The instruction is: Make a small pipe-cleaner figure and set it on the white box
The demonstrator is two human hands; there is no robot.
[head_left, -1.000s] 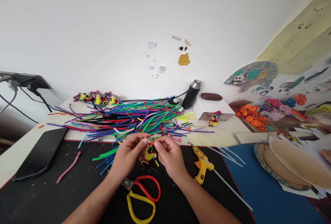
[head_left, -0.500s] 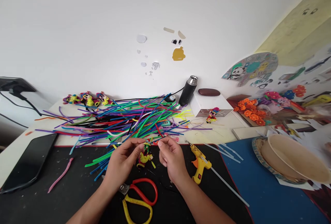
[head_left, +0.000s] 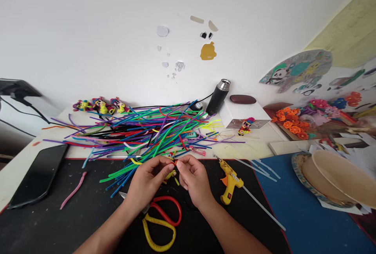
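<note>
My left hand (head_left: 149,175) and my right hand (head_left: 191,175) meet over the black mat with thumbs and forefingers pinched. Between their fingertips shows a small red piece (head_left: 176,163), mostly covered. Just behind and below the fingers is a small fuzzy figure (head_left: 169,175) with yellow and green parts, half hidden; whether the left fingers also hold it I cannot tell. Scissors with one red and one yellow handle (head_left: 160,242) lie below my left hand. To the right of my right hand rests a yellow glue gun (head_left: 231,183) with a glue stick in it.
Many coloured pipe cleaners (head_left: 152,128) are heaped behind the hands. Finished-looking figures (head_left: 101,106) stand at the back left, another (head_left: 246,126) by a white box (head_left: 245,113). A phone (head_left: 38,175), a black flask (head_left: 217,98) and a bowl (head_left: 343,177) sit around.
My hands have come together, the fingertips now meeting at the small red piece and covering more of the figure. The view has shifted slightly.
</note>
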